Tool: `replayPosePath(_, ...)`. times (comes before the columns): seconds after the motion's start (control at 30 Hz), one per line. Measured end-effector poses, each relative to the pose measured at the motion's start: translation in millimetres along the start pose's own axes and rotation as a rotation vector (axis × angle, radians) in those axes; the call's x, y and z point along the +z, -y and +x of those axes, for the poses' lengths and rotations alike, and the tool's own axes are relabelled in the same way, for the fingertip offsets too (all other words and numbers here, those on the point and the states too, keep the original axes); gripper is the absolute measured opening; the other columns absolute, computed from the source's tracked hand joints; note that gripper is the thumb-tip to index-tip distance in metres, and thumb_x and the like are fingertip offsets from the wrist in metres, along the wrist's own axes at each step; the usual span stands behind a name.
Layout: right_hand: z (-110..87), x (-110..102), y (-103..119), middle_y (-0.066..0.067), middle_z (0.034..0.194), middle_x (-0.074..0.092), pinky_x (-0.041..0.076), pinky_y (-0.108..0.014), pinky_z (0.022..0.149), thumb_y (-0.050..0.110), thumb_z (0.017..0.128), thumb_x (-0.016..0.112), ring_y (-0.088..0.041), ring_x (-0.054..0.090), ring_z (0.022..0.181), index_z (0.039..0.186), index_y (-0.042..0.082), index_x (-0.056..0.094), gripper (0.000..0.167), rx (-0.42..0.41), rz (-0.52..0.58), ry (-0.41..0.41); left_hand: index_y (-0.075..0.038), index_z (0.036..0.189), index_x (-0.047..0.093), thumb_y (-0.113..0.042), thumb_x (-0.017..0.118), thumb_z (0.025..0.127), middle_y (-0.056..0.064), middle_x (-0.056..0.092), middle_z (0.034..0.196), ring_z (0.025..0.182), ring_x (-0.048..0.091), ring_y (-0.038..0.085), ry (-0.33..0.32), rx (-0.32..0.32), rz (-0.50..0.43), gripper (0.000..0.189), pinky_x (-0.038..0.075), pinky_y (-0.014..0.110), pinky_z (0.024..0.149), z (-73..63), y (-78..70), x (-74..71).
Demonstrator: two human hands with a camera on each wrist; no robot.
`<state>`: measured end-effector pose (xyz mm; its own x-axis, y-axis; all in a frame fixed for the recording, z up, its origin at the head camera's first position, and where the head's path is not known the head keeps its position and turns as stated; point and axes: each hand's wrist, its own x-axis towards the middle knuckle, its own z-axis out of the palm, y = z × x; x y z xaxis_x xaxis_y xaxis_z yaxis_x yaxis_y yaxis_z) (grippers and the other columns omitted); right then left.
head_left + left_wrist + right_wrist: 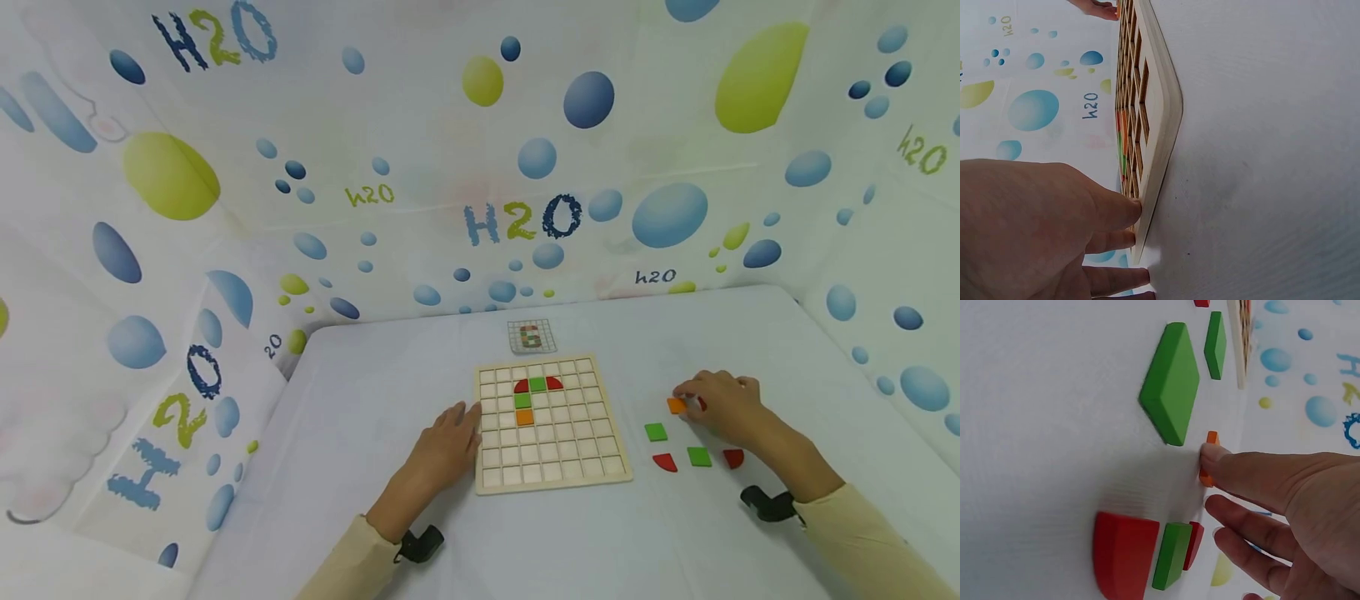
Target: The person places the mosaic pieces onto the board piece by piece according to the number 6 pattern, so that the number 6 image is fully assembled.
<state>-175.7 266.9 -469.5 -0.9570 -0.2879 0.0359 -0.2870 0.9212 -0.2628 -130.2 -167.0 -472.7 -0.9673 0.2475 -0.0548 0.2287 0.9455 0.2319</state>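
Right hand [726, 407]: one, at the right of the table, pinching an orange square [677, 406] between thumb and forefinger, the forefinger mostly hidden behind the thumb in the right wrist view; the other fingers bent, clear of the tile. Whether the tile is off the cloth cannot be told.

Beneath and beside this hand: one red quarter-round [702, 403], partly covered, and one green tile [1171, 556], visible from the right wrist.

Nearer, loose on the cloth: one green square [656, 432], to the left; another green square [699, 457], nearer; one red wedge [665, 462], left of the latter; another red wedge [733, 458], to its right.

Left hand [444, 448]: one, fingers extended and slightly apart, touching the left edge of the board.

Board [551, 452]: pale wood, gridded, flat on the table left of the loose pieces. Set in its far part: a row of red corner piece [521, 387], green block [537, 384] and second red corner piece [554, 383], left to right; nearer, below the leftmost, another green block [522, 401], then an orange block [524, 417].

Beyond the board: one gridded card [531, 337] with a small coloured pattern.

White cloth [375, 383] beneath all; bubble-printed backdrop [420, 108] at the far side.
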Motion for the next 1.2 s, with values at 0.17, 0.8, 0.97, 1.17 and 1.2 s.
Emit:
replayPosePath(0.17,-1.0,2.3,1.7,-0.011,0.106,0.071,0.036,-0.076,0.092,0.013,0.087,0.085,-0.040,0.061,0.104,0.116,0.009,0.077,0.030,0.015,0.033,-0.013,-0.005,0.159,0.046,-0.024,0.053,0.111,0.027,0.046,0.158,0.146,0.047,0.045,-0.007,0.005,-0.002,0.052,0.047,0.066,0.108,1.0,0.9,1.4)
replayPosePath(0.8,4.9,-0.8,18.7,-0.010,0.110,0.073,0.051,-0.062,0.092,0.014,0.095,0.080,-0.034,0.067,0.103,0.120,0.006,0.072,0.027,-0.046,0.106,-0.007,-0.006,0.159,0.045,-0.024,0.055,0.111,0.025,0.045,0.159,0.147,0.046,0.044,0.003,-0.013,0.002,0.053,0.047,0.066,0.109,1.2,0.9,2.3)
replayPosePath(0.97,9.1,-6.7,32.7,-0.009,0.114,0.073,0.056,-0.057,0.095,0.012,0.096,0.078,-0.031,0.067,0.106,0.122,0.007,0.071,0.027,-0.087,0.163,-0.008,-0.006,0.159,0.046,-0.025,0.055,0.111,0.025,0.046,0.159,0.148,0.046,0.044,0.000,-0.010,0.012,0.053,0.047,0.066,0.109,1.7,0.8,2.7)
replayPosePath(1.17,16.0,-10.3,51.7,-0.007,0.115,0.073,0.058,-0.052,0.094,0.009,0.096,0.077,-0.029,0.067,0.107,0.122,0.007,0.071,0.027,-0.150,0.202,-0.018,-0.006,0.159,0.045,-0.025,0.054,0.111,0.025,0.046,0.159,0.147,0.046,0.043,-0.007,-0.005,0.015,0.053,0.047,0.065,0.109,1.5,0.0,2.1)
replayPosePath(1.2,17.4,-10.3,55.3,-0.007,0.115,0.073,0.059,-0.051,0.094,0.009,0.096,0.077,-0.028,0.067,0.107,0.122,0.007,0.071,0.027,-0.154,0.205,-0.016,-0.006,0.159,0.045,-0.025,0.054,0.111,0.025,0.046,0.159,0.147,0.046,0.043,-0.007,-0.003,0.013,0.053,0.047,0.065,0.109,1.2,-0.3,1.9)
